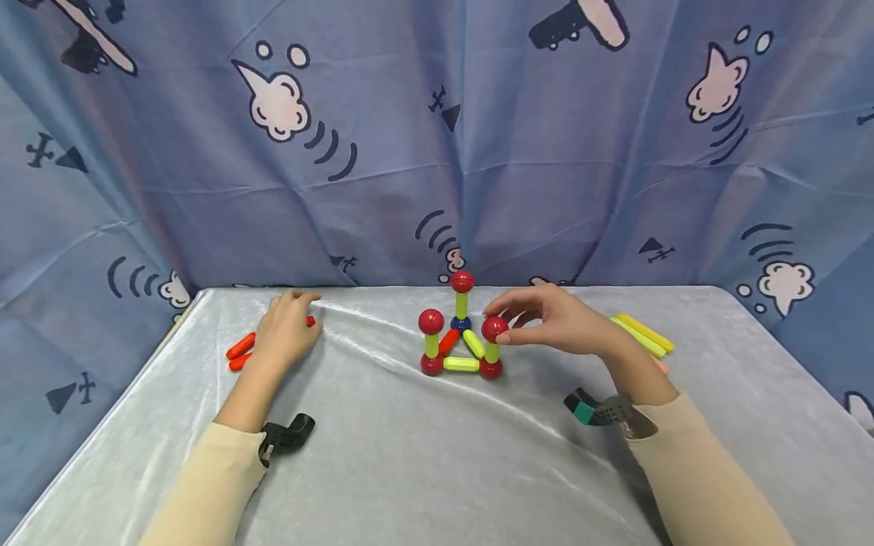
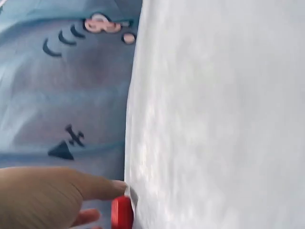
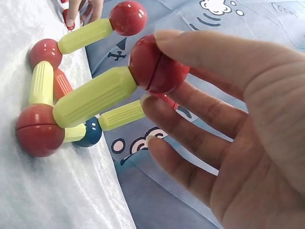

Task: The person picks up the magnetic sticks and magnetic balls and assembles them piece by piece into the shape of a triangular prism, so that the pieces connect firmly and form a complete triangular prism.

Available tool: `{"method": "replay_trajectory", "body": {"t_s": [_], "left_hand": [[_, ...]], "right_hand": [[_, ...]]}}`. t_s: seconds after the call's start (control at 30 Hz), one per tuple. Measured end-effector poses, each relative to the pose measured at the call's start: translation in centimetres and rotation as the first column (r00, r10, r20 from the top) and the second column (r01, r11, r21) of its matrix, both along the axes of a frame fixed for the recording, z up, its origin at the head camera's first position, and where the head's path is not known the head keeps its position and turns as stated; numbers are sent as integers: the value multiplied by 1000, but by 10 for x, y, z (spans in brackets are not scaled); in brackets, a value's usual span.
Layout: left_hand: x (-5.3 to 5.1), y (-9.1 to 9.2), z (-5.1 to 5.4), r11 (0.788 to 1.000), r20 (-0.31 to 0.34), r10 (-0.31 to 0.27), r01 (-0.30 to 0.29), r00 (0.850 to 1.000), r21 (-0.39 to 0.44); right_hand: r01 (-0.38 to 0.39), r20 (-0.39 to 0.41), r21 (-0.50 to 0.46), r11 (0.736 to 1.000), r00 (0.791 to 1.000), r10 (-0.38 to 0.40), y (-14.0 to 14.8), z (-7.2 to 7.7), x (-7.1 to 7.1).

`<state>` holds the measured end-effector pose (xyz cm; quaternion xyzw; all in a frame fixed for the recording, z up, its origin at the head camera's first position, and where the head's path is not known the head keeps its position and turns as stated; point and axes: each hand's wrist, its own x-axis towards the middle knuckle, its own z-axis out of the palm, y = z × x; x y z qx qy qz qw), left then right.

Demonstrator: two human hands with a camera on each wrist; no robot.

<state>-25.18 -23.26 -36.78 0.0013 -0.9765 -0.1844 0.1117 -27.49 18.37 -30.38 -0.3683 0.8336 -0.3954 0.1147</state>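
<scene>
My right hand (image 1: pixel 570 322) pinches the red ball (image 1: pixel 495 329) on top of the front right yellow-green post between thumb and fingers; the right wrist view shows the same ball (image 3: pixel 157 64) and hand (image 3: pixel 257 109). Below it lies a triangle of rods joined by two red balls and a blue ball (image 1: pixel 460 324). Posts topped by red balls (image 1: pixel 431 321) stand at the other two corners. At the left, my left hand (image 1: pixel 290 327) is arched over the table beside a red rod (image 1: pixel 310 321). In the left wrist view a fingertip of this hand (image 2: pixel 43 198) is at the red rod's end (image 2: pixel 122 213).
Two more red rods (image 1: pixel 241 346) lie left of my left forearm. Yellow rods (image 1: pixel 645 334) and part of a pink piece (image 1: pixel 660 365) are beyond my right wrist. A patterned blue curtain (image 1: pixel 382 136) hangs behind the table with its pale cloth (image 1: pixel 410 455).
</scene>
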Motion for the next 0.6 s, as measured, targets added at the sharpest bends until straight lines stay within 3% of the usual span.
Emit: {"method": "replay_trajectory", "body": {"t_s": [0.1, 0.37, 0.5, 0.6], "left_hand": [[1, -11, -2, 1000, 39, 8, -7, 999, -17], [-4, -29, -5, 994, 70, -112, 112, 991, 5], [-2, -22, 3, 986, 51, -163, 161, 985, 43], [0, -3, 18, 963, -3, -240, 238, 971, 127]], "right_hand": [[3, 3, 11, 1000, 1000, -3, 0, 1, 0], [4, 9, 12, 1000, 1000, -4, 0, 0, 0], [-1, 25, 1, 1000, 1000, 1, -1, 0, 0], [-12, 49, -5, 1000, 999, 13, -2, 0, 0]]}}
